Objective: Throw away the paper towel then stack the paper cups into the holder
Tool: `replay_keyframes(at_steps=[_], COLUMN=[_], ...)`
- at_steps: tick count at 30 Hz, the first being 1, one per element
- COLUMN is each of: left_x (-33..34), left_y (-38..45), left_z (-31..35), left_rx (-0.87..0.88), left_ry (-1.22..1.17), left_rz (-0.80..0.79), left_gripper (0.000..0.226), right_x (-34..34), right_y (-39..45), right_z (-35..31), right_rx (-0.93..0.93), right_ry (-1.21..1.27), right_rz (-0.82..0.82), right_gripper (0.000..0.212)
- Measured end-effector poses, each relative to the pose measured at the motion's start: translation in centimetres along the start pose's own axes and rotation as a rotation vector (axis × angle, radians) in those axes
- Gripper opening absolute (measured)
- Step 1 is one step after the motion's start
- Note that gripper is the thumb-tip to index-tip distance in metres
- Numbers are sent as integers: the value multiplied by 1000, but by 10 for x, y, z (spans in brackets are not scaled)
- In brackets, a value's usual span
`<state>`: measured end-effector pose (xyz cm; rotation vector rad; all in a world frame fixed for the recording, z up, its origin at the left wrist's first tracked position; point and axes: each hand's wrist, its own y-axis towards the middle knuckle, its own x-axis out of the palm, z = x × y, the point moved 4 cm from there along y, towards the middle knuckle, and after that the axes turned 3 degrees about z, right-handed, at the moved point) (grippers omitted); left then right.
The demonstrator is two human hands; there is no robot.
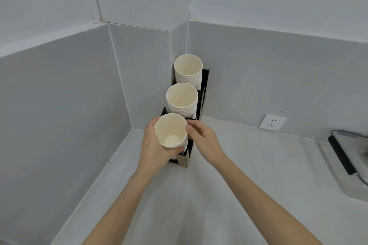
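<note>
A black cup holder (205,80) with three slots stands in the corner of the white counter. The far slot holds a stack of white paper cups (188,69), and the middle slot holds another stack (181,99). Over the near slot sits a white paper cup (171,131), upright and open side up. My left hand (153,145) wraps around its left side and bottom. My right hand (201,139) touches its right rim with thumb and fingers. No paper towel is in view.
Grey tiled walls close the corner on the left and behind. A white wall socket (272,122) sits on the right wall. A sink (350,153) with a black-edged rim lies at the right edge. The white counter (199,195) spreads out in front.
</note>
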<state>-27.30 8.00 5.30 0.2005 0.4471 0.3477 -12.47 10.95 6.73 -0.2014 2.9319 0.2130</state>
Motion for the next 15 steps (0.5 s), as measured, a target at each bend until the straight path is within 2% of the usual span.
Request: replay_keyframes(at_steps=[4, 8, 12, 15], left_x=[0, -4, -3, -3], left_y=[-4, 0, 14, 24], left_z=[17, 50, 101, 149], left_rx=[70, 224, 298, 394], left_ry=[92, 183, 80, -40], left_rz=[16, 142, 215, 236], left_gripper=[111, 80, 51, 50], right_x=[-11, -43, -94, -142], right_y=[-3, -18, -41, -83], right_z=[-7, -41, -125, -212], right_rx=[17, -38, -323, -719], right_ry=[17, 117, 257, 324], right_rz=[30, 89, 199, 241], right_gripper=[26, 16, 16, 12])
